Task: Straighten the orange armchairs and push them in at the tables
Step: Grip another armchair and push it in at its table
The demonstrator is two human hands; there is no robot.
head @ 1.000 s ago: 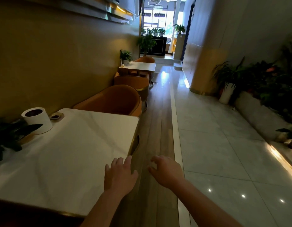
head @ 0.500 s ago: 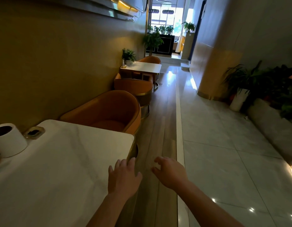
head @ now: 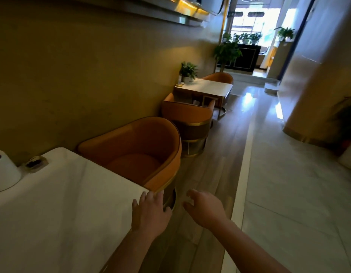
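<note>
While the person walks forward along the near desk (head: 58,203), the view has closed in over the last second: the near armchair (head: 135,152) now fills the middle of the frame and both hands have come up level with the desk's far corner. The left hand (head: 150,212) hovers at that corner with fingers loosely spread, holding nothing; the right hand (head: 205,209) hangs over the wooden floor (head: 216,154) just beside the chair's base, fingers open and slightly curled, also empty. This armchair sits at the desk's far end, apparently turned a little askew to it, so it looks like the next one to square up. Beyond it a second armchair (head: 188,119) stands at the far desk (head: 208,88), with a third armchair (head: 220,77) behind that.
</note>
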